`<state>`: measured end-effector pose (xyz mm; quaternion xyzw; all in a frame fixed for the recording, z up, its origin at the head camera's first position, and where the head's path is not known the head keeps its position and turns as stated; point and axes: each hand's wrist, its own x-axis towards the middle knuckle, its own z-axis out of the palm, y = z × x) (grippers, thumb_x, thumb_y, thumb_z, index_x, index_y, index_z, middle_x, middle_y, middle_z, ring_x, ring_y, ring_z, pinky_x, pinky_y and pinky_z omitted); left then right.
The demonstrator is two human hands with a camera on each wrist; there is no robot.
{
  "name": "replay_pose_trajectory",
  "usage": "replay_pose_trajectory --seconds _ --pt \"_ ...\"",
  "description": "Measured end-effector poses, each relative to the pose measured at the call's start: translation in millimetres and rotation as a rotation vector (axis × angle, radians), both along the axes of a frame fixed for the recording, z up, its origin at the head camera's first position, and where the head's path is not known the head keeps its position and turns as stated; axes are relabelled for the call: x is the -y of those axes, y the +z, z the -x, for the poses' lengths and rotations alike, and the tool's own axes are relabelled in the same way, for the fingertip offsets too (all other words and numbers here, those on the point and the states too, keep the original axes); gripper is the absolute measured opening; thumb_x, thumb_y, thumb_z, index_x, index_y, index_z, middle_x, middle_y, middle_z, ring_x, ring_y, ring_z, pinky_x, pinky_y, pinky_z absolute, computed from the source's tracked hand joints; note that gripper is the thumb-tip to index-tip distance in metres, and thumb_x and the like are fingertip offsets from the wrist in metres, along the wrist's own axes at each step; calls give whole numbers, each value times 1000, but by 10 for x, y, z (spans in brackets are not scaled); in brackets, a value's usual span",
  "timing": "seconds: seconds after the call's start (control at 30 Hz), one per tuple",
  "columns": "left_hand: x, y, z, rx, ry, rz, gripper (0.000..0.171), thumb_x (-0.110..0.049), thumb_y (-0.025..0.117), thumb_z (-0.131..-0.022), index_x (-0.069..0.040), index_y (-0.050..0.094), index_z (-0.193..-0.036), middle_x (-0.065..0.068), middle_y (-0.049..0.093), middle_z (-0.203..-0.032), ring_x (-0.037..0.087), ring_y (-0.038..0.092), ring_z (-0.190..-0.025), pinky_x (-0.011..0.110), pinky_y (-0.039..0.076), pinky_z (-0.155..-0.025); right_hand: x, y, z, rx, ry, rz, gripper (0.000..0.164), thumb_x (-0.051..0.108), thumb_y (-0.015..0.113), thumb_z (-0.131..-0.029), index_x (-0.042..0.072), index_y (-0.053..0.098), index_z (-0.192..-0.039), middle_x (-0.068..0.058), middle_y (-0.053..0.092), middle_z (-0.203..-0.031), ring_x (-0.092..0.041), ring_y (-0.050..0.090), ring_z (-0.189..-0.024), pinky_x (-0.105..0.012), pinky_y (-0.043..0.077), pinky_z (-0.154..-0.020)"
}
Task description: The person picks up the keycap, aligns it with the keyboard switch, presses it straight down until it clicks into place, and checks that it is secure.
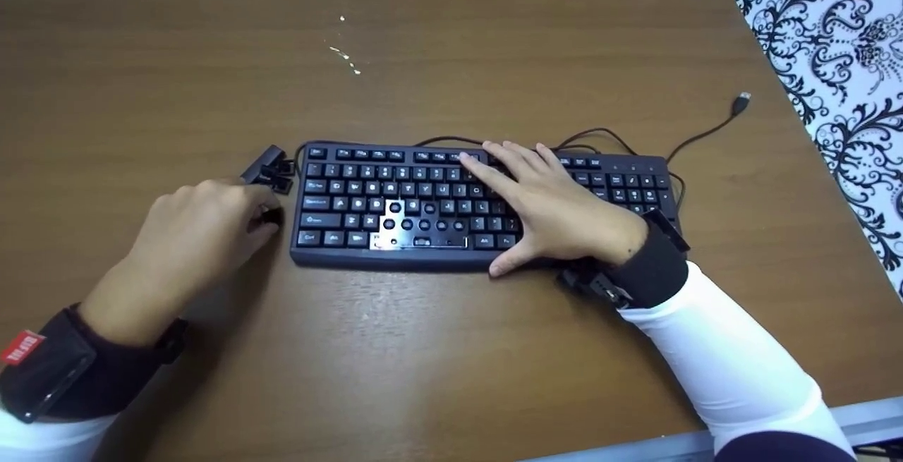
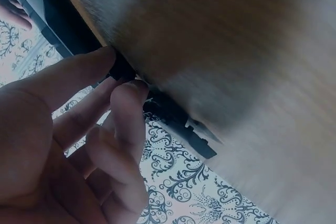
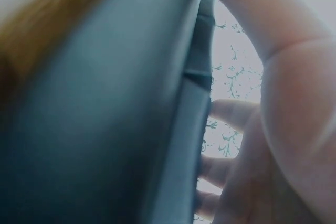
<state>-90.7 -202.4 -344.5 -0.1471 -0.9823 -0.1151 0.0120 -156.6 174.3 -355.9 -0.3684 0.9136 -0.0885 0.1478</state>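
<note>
A black keyboard (image 1: 402, 259) lies on the table, with a patch of keycaps gone at its lower middle, showing shiny plate and round key posts (image 1: 424, 225). My right hand (image 1: 557, 211) rests across it with spread fingers, the thumb at the front edge; in the right wrist view the keyboard's side (image 3: 105, 108) fills the left. Beside the keyboard's left end, my left hand (image 1: 204, 233) pinches a small black keycap (image 2: 123, 68) between thumb and fingers. Just beyond it lies a small pile of loose black keycaps (image 1: 275, 169), including a long one, partly hidden by the hand.
The keyboard's cable (image 1: 600, 130) loops behind it and ends in a USB plug (image 1: 741, 104) at the right. Small pale scuffs (image 1: 346, 57) mark the brown wooden table (image 1: 494, 39). Patterned black-and-white covering (image 1: 846, 60) shows past the right edge.
</note>
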Motion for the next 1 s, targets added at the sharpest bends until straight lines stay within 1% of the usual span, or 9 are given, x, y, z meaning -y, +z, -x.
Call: replay_pose_trajectory --seconds 0.13,0.2,0.3,0.43,0.53,0.67,0.8,1.0 --pt "6 43 35 -35 8 -65 17 -7 75 -82 -7 74 -99 18 72 -90 37 68 -74 58 52 -59 -2 4 7 -5 7 14 134 73 80 -60 29 5 -162 -17 12 -167 -38 12 -154 -66 5 -122" --pt "-8 69 58 -60 10 -96 16 -7 75 -82 -6 73 -97 18 72 -90 36 68 -74 57 53 -60 -7 1 7 -2 6 13 134 73 80 -60 29 5 -162 -17 11 -167 -38 11 -154 -66 5 -121" --pt "-54 106 94 -90 9 -118 15 -7 73 -81 -5 71 -96 16 72 -85 32 67 -68 53 52 -56 -16 -4 7 -1 2 6 134 74 79 -60 30 3 -162 -16 10 -167 -38 11 -154 -66 5 -122" --pt "-130 147 132 -122 7 -123 15 -8 69 -81 -5 66 -95 12 70 -75 27 59 -57 49 47 -51 -20 -10 11 -3 0 8 135 75 79 -60 30 3 -162 -16 10 -167 -38 11 -154 -65 5 -122" --pt "-181 166 148 -149 -4 -124 15 -10 67 -80 -5 63 -93 10 69 -70 27 57 -53 50 45 -50 -20 -11 10 1 -2 3 135 75 79 -60 30 3 -162 -16 10 -167 -38 11 -154 -65 4 -122" --pt "-221 190 151 -164 -16 -137 19 -11 68 -80 -6 61 -96 10 72 -74 29 60 -54 50 45 -51 -12 -5 11 3 -4 -1 134 75 79 -60 30 3 -162 -16 10 -167 -38 10 -154 -65 4 -122" --pt "-247 217 156 -173 -24 -151 22 -9 67 -79 -6 61 -100 11 75 -82 27 61 -54 47 46 -52 -6 2 10 7 -4 3 134 74 79 -61 30 3 -161 -16 10 -167 -38 10 -154 -64 4 -122" --pt "-274 238 156 -157 -37 -150 23 -9 68 -78 -7 60 -100 10 76 -85 27 64 -56 46 45 -49 -8 -1 3 8 -3 3 134 74 79 -61 30 3 -162 -15 10 -167 -38 10 -154 -65 4 -122"
